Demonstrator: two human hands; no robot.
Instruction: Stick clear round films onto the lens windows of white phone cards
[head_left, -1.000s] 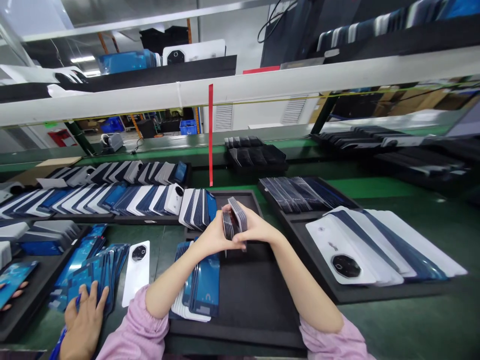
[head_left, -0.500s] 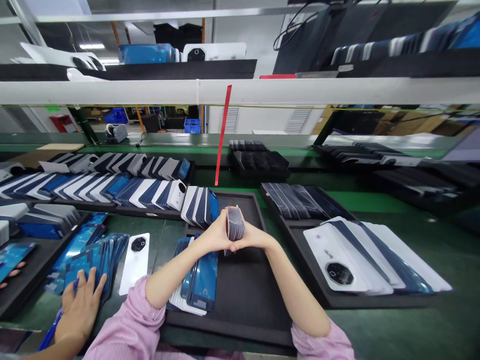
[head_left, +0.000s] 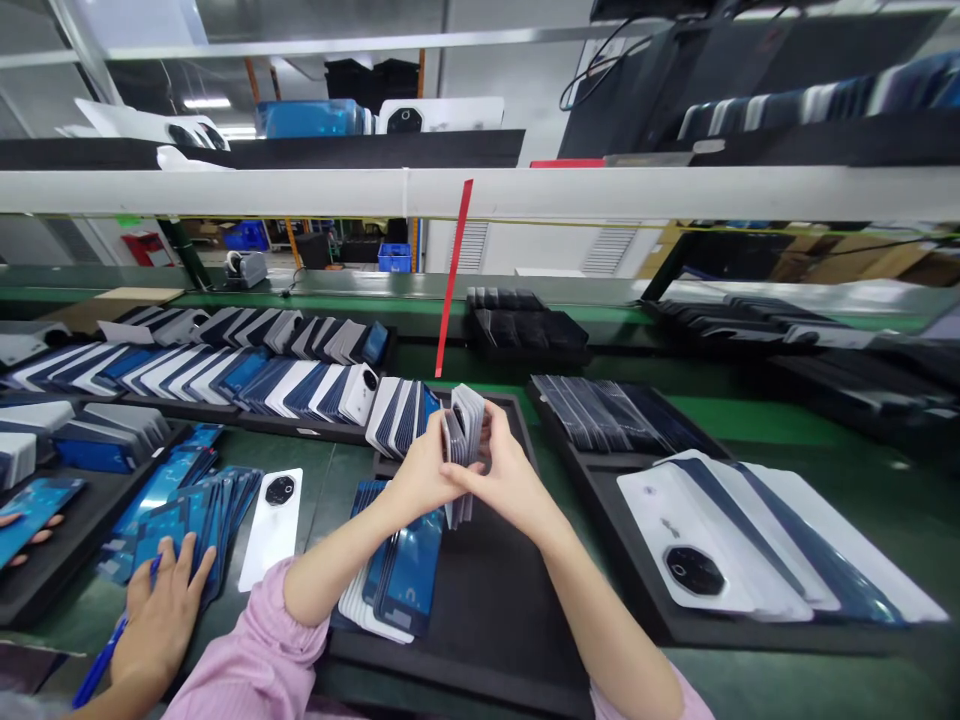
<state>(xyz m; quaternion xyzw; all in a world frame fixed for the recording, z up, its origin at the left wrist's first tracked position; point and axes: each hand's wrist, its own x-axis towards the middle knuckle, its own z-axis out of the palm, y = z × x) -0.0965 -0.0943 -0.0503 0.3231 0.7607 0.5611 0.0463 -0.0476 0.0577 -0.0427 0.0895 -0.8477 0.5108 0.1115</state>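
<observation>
My left hand (head_left: 422,468) and my right hand (head_left: 508,474) are both closed on an upright stack of thin phone back covers (head_left: 469,418). The left holds the near left side, the right grips from the right, and the covers are fanned slightly apart at the top. Below them lies a black tray (head_left: 495,590). On its left side rest blue-filmed phone covers (head_left: 411,572) and a row of white and dark covers (head_left: 401,415).
At left, a co-worker's hand (head_left: 161,610) with a blue pen (head_left: 101,660) lies on blue-filmed panels (head_left: 184,515). A single white cover (head_left: 274,525) lies beside them. On the right, another tray (head_left: 600,520) bears fanned white covers (head_left: 667,540). A shelf rail (head_left: 322,192) crosses above.
The stack has come apart at the top into fanned parts. My right hand has turned and shifted to the stack's right side, its fingers now behind it. The view has shifted slightly.
</observation>
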